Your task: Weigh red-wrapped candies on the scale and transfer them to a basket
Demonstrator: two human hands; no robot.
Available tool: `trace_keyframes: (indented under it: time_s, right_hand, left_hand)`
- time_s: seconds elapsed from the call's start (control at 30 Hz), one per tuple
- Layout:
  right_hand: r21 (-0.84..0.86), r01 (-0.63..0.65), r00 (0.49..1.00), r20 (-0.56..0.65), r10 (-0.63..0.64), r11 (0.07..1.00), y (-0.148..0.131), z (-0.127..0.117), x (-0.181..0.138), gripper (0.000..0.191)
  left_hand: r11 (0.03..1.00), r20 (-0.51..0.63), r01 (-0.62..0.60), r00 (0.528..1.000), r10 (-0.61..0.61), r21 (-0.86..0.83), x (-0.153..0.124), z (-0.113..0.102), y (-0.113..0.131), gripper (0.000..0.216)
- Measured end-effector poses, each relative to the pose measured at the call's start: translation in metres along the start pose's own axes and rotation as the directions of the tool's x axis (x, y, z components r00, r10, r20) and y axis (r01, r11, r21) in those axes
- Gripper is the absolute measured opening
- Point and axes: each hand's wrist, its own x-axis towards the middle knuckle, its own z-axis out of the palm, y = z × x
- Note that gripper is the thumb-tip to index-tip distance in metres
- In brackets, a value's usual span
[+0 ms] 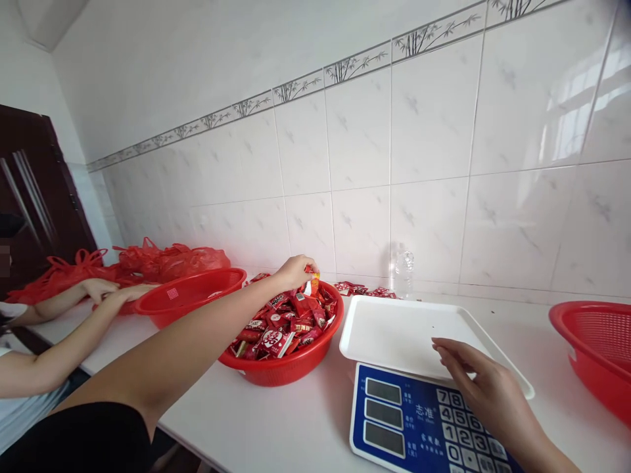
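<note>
My left hand [294, 270] reaches over a red basket [286, 372] heaped with red wrapped candies [283, 326]. Its fingers are pinched on a few of the candies [311, 282] at the far rim. My right hand [476, 376] rests with fingers loosely spread on the near edge of a white weighing tray [394, 328], holding nothing. The tray sits on a blue electronic scale [419, 427] with a number keypad, just under my right hand.
Another person's forearms [73, 309] lie on the white counter at left, beside an empty red basket [190, 295] and red plastic bags [148, 263]. A clear bottle [403, 270] and loose candies [362, 289] stand by the tiled wall. One more red basket [599, 348] sits far right.
</note>
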Motion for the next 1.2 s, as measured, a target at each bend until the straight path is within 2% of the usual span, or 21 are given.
trace_keyframes:
  time_s: [0.07,0.17,0.33,0.43,0.53,0.63,0.67,0.77,0.87,0.93,1.0,1.1,1.2]
  right_hand:
    - [0.018,-0.007,1.0,0.007,0.007,1.0,-0.001,-0.001,0.0,0.034]
    - [0.017,-0.014,1.0,0.008,0.014,1.0,-0.003,-0.002,0.0,0.033]
    - [-0.004,-0.005,1.0,0.011,0.005,1.0,-0.004,-0.004,0.001,0.035]
    - [-0.021,-0.006,1.0,0.012,0.006,1.0,-0.004,-0.006,0.003,0.036]
    - [-0.032,-0.023,1.0,0.011,0.023,0.999,-0.003,-0.008,0.005,0.035]
    - [-0.035,-0.036,0.999,0.014,0.036,0.999,-0.003,-0.008,0.004,0.034]
    - [-0.037,-0.042,0.999,0.014,0.043,0.998,-0.003,-0.008,0.003,0.034]
    - [-0.027,-0.06,0.998,0.018,0.061,0.998,-0.001,-0.006,0.002,0.033]
    - [-0.005,-0.065,0.997,0.03,0.065,0.998,0.0,-0.004,0.002,0.031]
    - [-0.002,-0.068,0.997,0.032,0.068,0.998,0.001,-0.004,0.002,0.031]
    - [-0.004,-0.073,0.997,0.033,0.073,0.997,0.001,-0.004,0.001,0.031]
    - [-0.008,-0.085,0.996,0.037,0.085,0.996,0.001,-0.004,0.001,0.032]
    - [-0.012,-0.089,0.995,0.038,0.089,0.996,0.003,-0.004,0.001,0.035]
  left_hand:
    - [0.997,0.01,0.027,1.0,-0.026,-0.077,0.001,0.008,0.016,0.014]
    - [0.978,0.103,0.047,0.994,-0.027,-0.202,-0.003,0.035,0.046,0.022]
    - [0.941,0.262,-0.001,0.96,0.096,-0.339,-0.015,0.1,0.1,0.024]
    - [0.933,0.312,-0.051,0.935,0.17,-0.356,-0.012,0.121,0.115,0.025]
    - [0.944,0.336,-0.059,0.926,0.174,-0.325,0.0,0.111,0.102,0.024]
    - [0.97,0.39,0.001,0.916,0.096,-0.242,0.008,0.075,0.068,0.027]
    - [0.978,0.433,0.026,0.899,0.069,-0.209,0.008,0.061,0.054,0.029]
    - [0.99,0.588,0.077,0.809,0.006,-0.116,-0.004,0.026,0.023,0.039]
    - [0.998,0.663,0.067,0.747,-0.041,-0.013,-0.028,0.019,0.014,0.053]
    - [0.998,0.646,0.003,0.762,-0.043,0.063,-0.046,0.029,0.018,0.059]
    - [0.989,0.566,-0.05,0.824,-0.037,0.136,-0.061,0.045,0.025,0.062]
    - [0.979,0.406,-0.033,0.912,-0.052,0.199,-0.074,0.063,0.029,0.058]
    - [0.977,0.325,-0.017,0.944,-0.055,0.213,-0.075,0.07,0.024,0.049]
